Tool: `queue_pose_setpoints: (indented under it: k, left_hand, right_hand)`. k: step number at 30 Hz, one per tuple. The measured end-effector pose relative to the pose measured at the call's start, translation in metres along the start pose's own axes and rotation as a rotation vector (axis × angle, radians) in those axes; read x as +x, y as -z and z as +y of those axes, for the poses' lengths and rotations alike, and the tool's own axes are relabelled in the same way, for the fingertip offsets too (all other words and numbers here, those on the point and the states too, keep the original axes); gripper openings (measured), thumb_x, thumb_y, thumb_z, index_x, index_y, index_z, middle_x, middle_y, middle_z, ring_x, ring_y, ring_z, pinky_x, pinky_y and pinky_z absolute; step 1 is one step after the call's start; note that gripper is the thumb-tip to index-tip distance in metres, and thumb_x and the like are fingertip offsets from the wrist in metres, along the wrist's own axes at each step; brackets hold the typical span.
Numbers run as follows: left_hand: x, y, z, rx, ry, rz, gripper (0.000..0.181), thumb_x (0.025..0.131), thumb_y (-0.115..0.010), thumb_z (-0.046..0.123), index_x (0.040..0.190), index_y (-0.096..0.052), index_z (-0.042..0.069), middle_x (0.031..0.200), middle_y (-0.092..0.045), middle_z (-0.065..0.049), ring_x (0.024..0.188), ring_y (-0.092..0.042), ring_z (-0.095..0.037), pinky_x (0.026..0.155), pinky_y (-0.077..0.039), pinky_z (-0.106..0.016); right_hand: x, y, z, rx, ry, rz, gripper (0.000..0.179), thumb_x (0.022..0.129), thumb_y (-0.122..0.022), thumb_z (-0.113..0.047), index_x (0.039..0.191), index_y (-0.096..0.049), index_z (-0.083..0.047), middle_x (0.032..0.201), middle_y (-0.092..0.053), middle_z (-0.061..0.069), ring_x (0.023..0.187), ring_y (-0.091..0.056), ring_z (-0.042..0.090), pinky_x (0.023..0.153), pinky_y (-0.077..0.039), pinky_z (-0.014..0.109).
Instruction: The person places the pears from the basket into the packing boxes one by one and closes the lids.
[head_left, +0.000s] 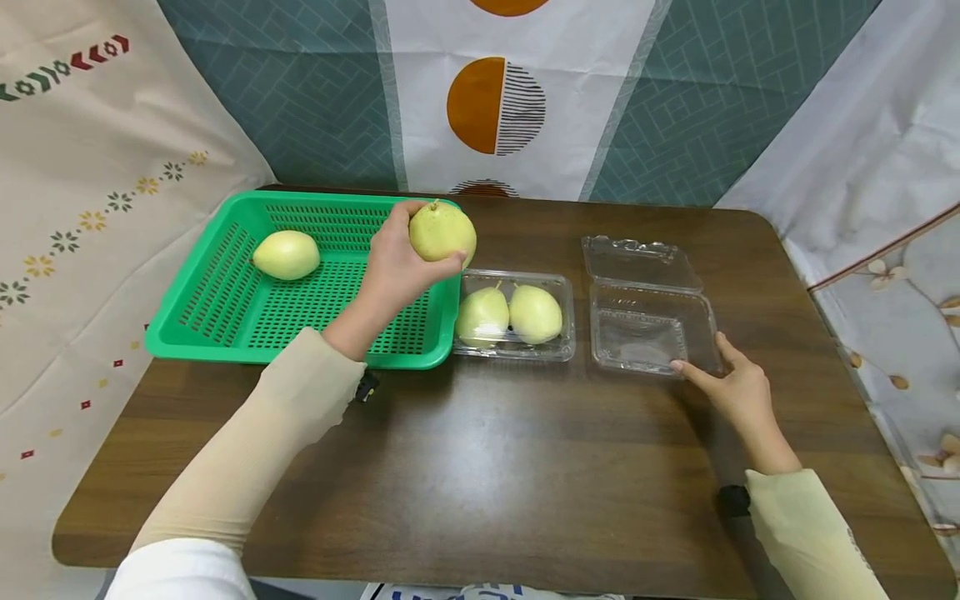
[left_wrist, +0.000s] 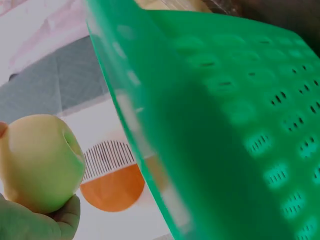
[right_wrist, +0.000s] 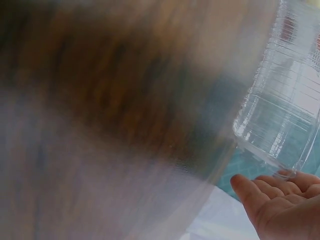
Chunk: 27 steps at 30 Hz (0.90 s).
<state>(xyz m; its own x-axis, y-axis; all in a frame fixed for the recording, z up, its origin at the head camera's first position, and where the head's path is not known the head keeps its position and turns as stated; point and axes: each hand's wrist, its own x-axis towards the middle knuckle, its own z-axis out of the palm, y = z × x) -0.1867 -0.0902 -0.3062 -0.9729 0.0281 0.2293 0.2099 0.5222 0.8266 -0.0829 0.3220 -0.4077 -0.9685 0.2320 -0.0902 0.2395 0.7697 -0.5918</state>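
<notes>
My left hand point(head_left: 397, 262) grips a yellow-green pear point(head_left: 442, 233) over the right end of a green basket point(head_left: 300, 356). The left wrist view shows the pear point(left_wrist: 42, 162) up close, with the fingers partly out of frame. On the right, my right hand point(head_left: 731, 387) holds the near right corner of an open clear plastic container point(head_left: 637, 333), thumb at the front edge and fingers along the side. In the right wrist view the right hand's fingers point(right_wrist: 272, 187) touch the container's corner.
Another pear point(head_left: 287, 255) lies in the basket. Between basket and open container stands a clear plastic box point(head_left: 555, 354) with two pears point(head_left: 535, 314) inside. The brown wooden table point(head_left: 480, 467) carries everything, and patterned cloth point(head_left: 300, 100) hangs behind.
</notes>
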Motion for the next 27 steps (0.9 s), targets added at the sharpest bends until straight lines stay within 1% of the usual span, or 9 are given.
queue_pose_setpoints:
  k: [9,11,16,20,27]
  left_hand:
    - [-0.001,-0.016,0.01,-0.032,-0.062,-0.048,0.069,0.07,-0.078,0.022,0.128,-0.047,0.003,0.124,-0.057,-0.013,0.103,-0.056,-0.029,0.08,-0.053,-0.041]
    - [-0.002,-0.02,0.012,-0.033,-0.067,-0.057,0.07,0.07,-0.078,0.023,0.129,-0.047,0.004,0.124,-0.057,-0.014,0.103,-0.056,-0.029,0.079,-0.053,-0.041]
    - [-0.003,-0.029,0.018,-0.043,-0.066,-0.083,0.071,0.07,-0.078,0.023,0.13,-0.045,0.004,0.122,-0.057,-0.014,0.103,-0.054,-0.029,0.079,-0.053,-0.041]
    - [-0.002,-0.039,0.024,-0.07,-0.073,-0.105,0.071,0.07,-0.079,0.024,0.13,-0.045,0.004,0.122,-0.056,-0.014,0.103,-0.054,-0.027,0.08,-0.052,-0.04]
    - [-0.005,-0.055,0.03,-0.099,-0.054,-0.149,0.071,0.07,-0.079,0.026,0.131,-0.045,0.007,0.122,-0.056,-0.012,0.101,-0.055,-0.025,0.077,-0.053,-0.036]
  right_hand:
    - [-0.001,-0.001,0.0,0.005,-0.011,-0.013,0.093,0.087,-0.064,-0.049,0.148,-0.018,0.003,0.149,-0.023,0.027,0.126,-0.038,0.052,0.097,-0.037,0.062]
    - [-0.001,-0.002,-0.001,0.003,-0.012,-0.011,0.093,0.087,-0.064,-0.049,0.148,-0.018,0.004,0.149,-0.024,0.027,0.126,-0.037,0.052,0.097,-0.037,0.061]
    - [0.0,-0.002,0.0,0.008,-0.011,-0.01,0.092,0.087,-0.064,-0.048,0.147,-0.018,0.004,0.148,-0.024,0.028,0.127,-0.037,0.053,0.098,-0.037,0.061]
    - [0.0,-0.001,0.0,0.002,-0.015,-0.006,0.092,0.087,-0.064,-0.048,0.147,-0.018,0.005,0.148,-0.023,0.029,0.126,-0.036,0.053,0.098,-0.036,0.061]
    - [-0.001,-0.002,-0.001,-0.004,-0.025,-0.017,0.093,0.087,-0.064,-0.049,0.148,-0.018,0.003,0.15,-0.022,0.026,0.127,-0.036,0.052,0.099,-0.036,0.061]
